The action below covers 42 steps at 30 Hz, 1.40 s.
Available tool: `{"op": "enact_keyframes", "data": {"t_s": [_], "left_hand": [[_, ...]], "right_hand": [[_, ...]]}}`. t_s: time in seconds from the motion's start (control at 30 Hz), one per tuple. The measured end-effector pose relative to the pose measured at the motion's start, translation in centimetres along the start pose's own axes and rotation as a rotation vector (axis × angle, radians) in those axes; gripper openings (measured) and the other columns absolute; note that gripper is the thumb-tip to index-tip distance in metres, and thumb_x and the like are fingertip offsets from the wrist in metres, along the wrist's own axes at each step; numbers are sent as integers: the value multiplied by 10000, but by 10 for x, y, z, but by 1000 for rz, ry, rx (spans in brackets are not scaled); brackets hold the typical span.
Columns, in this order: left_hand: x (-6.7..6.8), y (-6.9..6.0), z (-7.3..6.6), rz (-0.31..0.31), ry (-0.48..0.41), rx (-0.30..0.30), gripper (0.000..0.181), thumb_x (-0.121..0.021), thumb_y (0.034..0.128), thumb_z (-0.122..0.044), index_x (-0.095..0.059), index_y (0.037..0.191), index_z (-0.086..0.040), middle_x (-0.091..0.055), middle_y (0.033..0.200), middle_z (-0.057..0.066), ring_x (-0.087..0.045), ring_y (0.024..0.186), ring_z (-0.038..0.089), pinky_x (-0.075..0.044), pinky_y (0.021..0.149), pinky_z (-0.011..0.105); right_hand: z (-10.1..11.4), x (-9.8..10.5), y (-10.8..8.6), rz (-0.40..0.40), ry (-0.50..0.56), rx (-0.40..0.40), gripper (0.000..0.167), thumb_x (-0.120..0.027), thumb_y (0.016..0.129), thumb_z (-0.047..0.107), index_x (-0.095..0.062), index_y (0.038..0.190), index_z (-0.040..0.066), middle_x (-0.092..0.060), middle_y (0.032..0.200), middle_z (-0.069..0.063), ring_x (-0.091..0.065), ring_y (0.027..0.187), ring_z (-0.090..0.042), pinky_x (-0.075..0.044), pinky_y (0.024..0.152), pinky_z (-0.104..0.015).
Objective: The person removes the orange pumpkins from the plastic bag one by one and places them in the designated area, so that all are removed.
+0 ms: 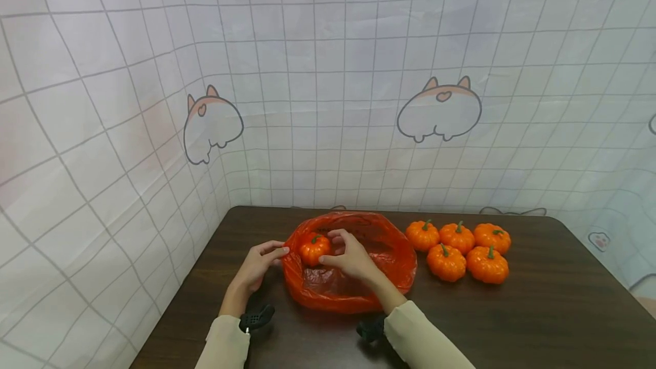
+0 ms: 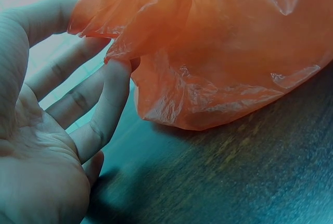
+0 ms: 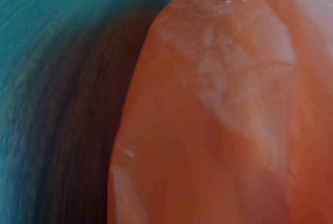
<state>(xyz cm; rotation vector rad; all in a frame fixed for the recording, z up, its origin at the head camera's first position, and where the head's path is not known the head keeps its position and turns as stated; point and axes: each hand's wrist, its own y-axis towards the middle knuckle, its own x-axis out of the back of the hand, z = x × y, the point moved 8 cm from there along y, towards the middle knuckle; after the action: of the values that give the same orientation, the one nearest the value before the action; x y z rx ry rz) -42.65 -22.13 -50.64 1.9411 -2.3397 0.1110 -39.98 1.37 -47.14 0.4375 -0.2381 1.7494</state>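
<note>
A red-orange plastic bag (image 1: 353, 302) lies with its mouth spread wide on the table. My left hand (image 1: 258, 263) pinches its left rim between thumb and fingers; the left wrist view shows the gathered film of the bag (image 2: 218, 52) at the fingertips. Inside the bag, against the left side, sits a small orange pumpkin (image 1: 314, 249) with a green stem. My right hand (image 1: 353, 258) reaches over the bag's mouth, its loosely bent fingers and thumb spread at the pumpkin's right side. In the right wrist view the bag's wall (image 3: 208, 109) hides that hand.
Several orange pumpkins (image 1: 457, 238) stand grouped on the dark wooden table (image 1: 553, 300), just right of the bag. Behind and to the left hangs a white gridded curtain (image 1: 328, 158) with cartoon animals.
</note>
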Motion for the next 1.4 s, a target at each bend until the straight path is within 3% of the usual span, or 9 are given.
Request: {"op": "enact_keyframes", "data": {"t_s": [0.43, 0.77, 1.03, 1.4], "left_hand": [[0, 3, -1, 4, -12, -6, 338, -685, 981, -245, -692, 1203, 10, -749, 1014, 22, -705, 880, 242, -367, 1149, 563], [-2, 2, -2, 5, -19, -4, 368, -695, 977, -241, -677, 1226, 30, -752, 1017, 33, -702, 890, 259, -354, 1160, 584], [-2, 2, -3, 12, -19, -1, 371, -699, 975, -244, -678, 1225, 29, -749, 1006, 15, -697, 875, 237, -369, 1148, 561], [0, 2, 1, 3, -19, 0, 366, -698, 973, -234, -678, 1223, 33, -751, 979, 7, -698, 863, 238, -364, 1147, 550]], "right_hand": [[-13, -18, 18, -36, -17, -44, 782, -848, 846, 278, -451, 1493, 90, -487, 1467, -192, -555, 1247, -345, -465, 1086, -549], [-14, -26, 22, -9, -114, -57, 892, -869, 823, 317, -394, 1557, 144, -492, 1458, -215, -467, 1299, -420, -446, 1061, -627], [-15, -28, 25, -44, -165, -60, 886, -884, 803, 314, -419, 1532, 124, -534, 1382, -209, -440, 1211, -377, -526, 986, -562], [-13, -24, 23, -39, -153, -8, 805, -883, 806, 266, -472, 1485, 137, -574, 1390, -157, -554, 1208, -355, -482, 1035, -588]]}}
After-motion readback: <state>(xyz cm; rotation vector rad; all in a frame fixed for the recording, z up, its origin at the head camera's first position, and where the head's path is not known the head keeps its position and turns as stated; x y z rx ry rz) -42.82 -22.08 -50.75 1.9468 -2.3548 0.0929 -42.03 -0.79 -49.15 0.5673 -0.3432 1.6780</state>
